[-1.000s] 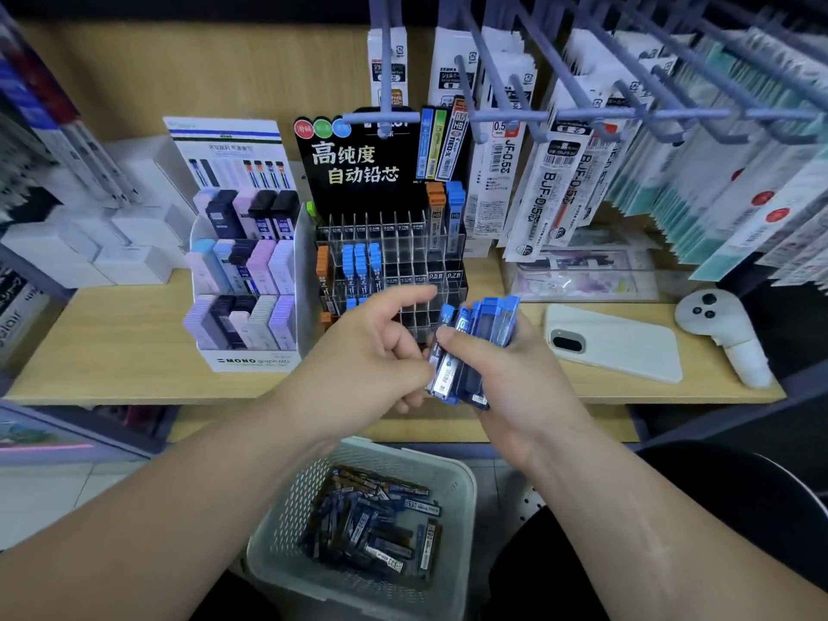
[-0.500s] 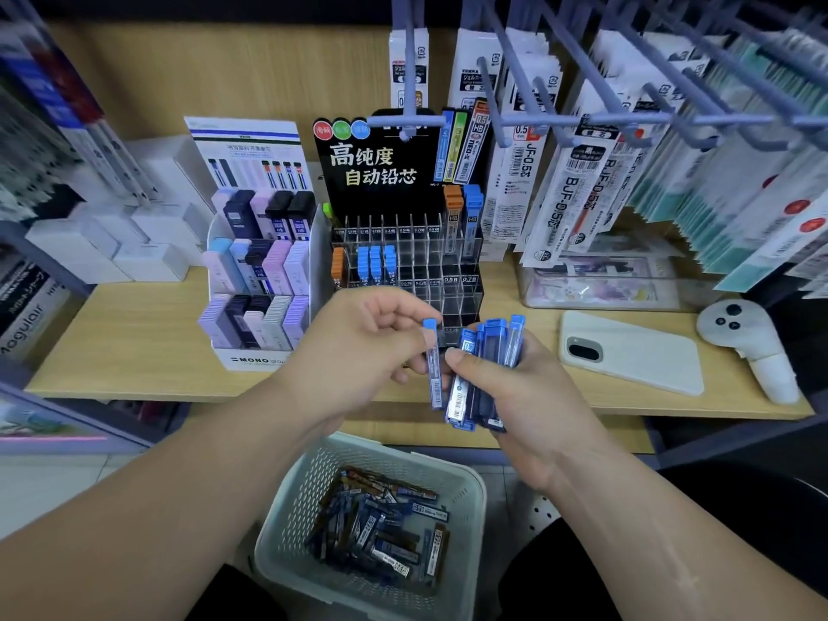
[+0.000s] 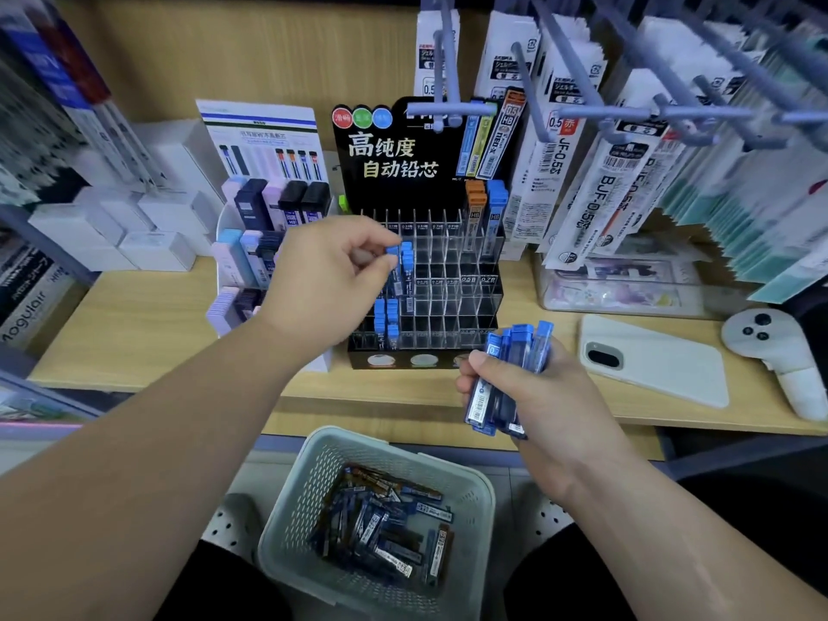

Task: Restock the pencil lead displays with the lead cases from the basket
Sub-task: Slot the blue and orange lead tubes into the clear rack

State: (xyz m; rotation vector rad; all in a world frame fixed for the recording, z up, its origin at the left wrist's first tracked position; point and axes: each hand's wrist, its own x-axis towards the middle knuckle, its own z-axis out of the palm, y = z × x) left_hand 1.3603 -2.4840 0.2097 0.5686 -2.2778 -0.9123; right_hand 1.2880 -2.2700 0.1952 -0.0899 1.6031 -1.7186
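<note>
The worktop (image 3: 134, 316) carries the tiered clear display (image 3: 448, 280). The basket (image 3: 286, 522) below its front edge holds loose lead cases (image 3: 385, 522). The left hand (image 3: 322, 280) pinches one blue lead case (image 3: 393, 257) at the display's left columns, middle tier. The right hand (image 3: 528, 396) grips a bundle of blue cases (image 3: 515, 351) just before the display.

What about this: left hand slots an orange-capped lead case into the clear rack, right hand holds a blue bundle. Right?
No: in the head view the left hand pinches a blue-capped lead case, not orange. The clear rack and blue bundle in the right hand are right.
</note>
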